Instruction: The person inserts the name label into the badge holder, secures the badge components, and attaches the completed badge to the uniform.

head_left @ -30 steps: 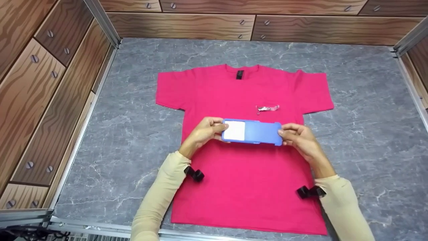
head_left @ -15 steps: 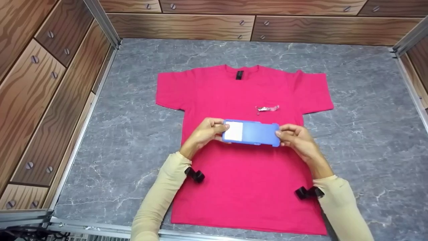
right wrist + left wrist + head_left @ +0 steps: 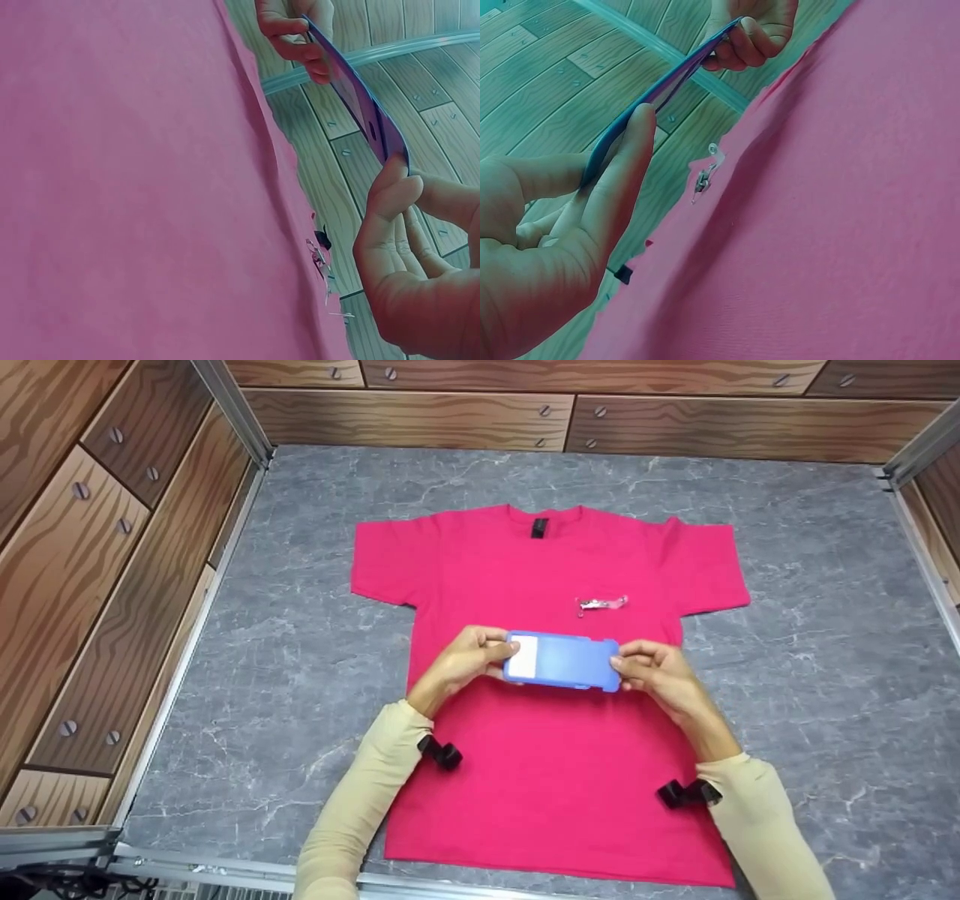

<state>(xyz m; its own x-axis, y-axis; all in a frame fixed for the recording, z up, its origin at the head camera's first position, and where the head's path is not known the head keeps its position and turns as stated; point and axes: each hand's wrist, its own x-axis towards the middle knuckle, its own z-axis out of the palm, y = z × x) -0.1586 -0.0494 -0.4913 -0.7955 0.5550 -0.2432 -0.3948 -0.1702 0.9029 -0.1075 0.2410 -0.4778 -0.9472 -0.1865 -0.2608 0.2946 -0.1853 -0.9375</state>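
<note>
Above a pink T-shirt point(image 3: 555, 780), both hands hold a blue plastic badge holder point(image 3: 574, 660) level. My left hand point(image 3: 465, 660) pinches its left end, thumb on a white card point(image 3: 523, 666) that shows there. The right hand point(image 3: 660, 679) pinches the right end, where a slightly wider blue piece sticks out. In the left wrist view the badge holder point(image 3: 645, 94) appears nearly edge-on between the two hands. On the shirt's chest, just beyond the holder, lies a metal badge clip with a clear strap point(image 3: 601, 604).
The T-shirt lies spread flat on a grey marbled tabletop point(image 3: 285, 660), its black neck label point(image 3: 538, 527) at the far side. Wood-patterned panels point(image 3: 420, 420) wall the back and sides. A metal rail point(image 3: 202, 871) runs along the front edge, with dark cables point(image 3: 75, 881) at the lower left.
The right hand has moved left, sliding the blue piece further into the holder. Less of the white card shows, and the whole is shorter. My left hand has shifted slightly right.
</note>
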